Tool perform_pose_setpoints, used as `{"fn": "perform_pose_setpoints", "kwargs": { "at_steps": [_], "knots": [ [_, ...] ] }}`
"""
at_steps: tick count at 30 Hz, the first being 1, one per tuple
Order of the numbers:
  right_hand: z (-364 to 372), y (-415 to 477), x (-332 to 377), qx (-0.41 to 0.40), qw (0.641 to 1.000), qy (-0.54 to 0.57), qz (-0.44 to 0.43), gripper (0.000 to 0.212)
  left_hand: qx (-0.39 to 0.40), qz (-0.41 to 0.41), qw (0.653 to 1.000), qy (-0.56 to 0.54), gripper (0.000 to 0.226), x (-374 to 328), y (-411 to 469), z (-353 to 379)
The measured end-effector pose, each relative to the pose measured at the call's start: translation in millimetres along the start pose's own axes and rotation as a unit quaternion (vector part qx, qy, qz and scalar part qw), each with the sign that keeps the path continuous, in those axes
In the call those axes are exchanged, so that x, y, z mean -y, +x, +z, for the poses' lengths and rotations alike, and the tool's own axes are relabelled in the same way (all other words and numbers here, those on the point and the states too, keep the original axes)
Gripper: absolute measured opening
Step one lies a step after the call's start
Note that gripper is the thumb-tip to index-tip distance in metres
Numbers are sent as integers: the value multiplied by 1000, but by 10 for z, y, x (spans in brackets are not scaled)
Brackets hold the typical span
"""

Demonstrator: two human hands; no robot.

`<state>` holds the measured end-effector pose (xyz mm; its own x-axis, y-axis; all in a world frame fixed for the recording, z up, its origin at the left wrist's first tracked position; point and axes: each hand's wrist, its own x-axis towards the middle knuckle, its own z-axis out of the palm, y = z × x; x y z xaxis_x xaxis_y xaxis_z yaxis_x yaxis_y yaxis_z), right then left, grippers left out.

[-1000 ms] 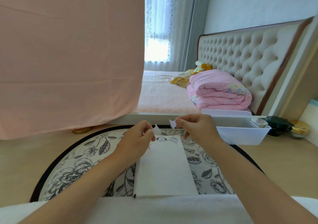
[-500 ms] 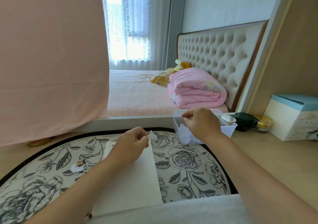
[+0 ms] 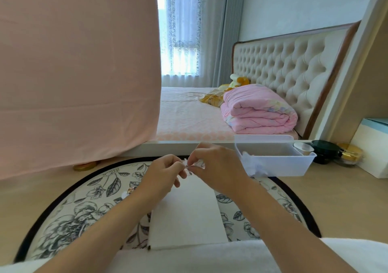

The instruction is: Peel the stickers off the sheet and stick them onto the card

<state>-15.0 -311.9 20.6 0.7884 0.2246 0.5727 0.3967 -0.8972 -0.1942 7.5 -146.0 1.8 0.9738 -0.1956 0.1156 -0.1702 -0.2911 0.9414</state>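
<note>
You see soft daylight from the curtained window, bright there; shadows are faint, edges bow with wide-angle distortion, detail slightly soft.

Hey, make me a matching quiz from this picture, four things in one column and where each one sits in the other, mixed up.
Things:
1 white card
2 folded pink quilt
3 clear bin
4 gold lid

Places:
A on the bed
B beside the right hand
C by the lower edge of the pink cloth
D on the floral mat

Pairs: 1-D, 2-A, 3-B, 4-C.
</note>
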Motion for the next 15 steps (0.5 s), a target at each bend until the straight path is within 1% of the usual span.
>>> {"fn": "perform_pose_setpoints", "kwargs": {
  "at_steps": [3, 5, 7, 8, 9, 11, 12, 13, 15],
  "knots": [
    [120, 47, 146, -12, 1000, 27, 3, 3, -1, 2, 1000, -2, 16, 63, -59, -187],
    [208, 86, 212, -6, 997, 65, 41, 3, -6, 10, 1000, -22, 18, 132, -93, -316],
    [285, 132, 277, 8, 987, 126, 101, 4, -26, 22, 998, -44, 20, 217, -127, -437],
    [313, 147, 308, 19, 972, 188, 138, 5, -43, 27, 998, -39, 18, 263, -142, -488],
    [328, 160, 339, 32, 946, 272, 174, 6, -60, 31, 997, -27, 14, 304, -152, -532],
    [328, 160, 391, 63, 878, 412, 235, 4, -75, 35, 997, -8, 10, 373, -159, -595],
    [338, 148, 401, 74, 853, 451, 252, 6, -68, 39, 997, -8, 10, 388, -161, -613],
    [351, 140, 409, 83, 835, 476, 263, 8, -55, 43, 998, -6, 11, 390, -158, -622],
    [387, 133, 417, 96, 816, 500, 275, 13, -35, 57, 998, 1, 10, 384, -144, -621]
  ]
}}
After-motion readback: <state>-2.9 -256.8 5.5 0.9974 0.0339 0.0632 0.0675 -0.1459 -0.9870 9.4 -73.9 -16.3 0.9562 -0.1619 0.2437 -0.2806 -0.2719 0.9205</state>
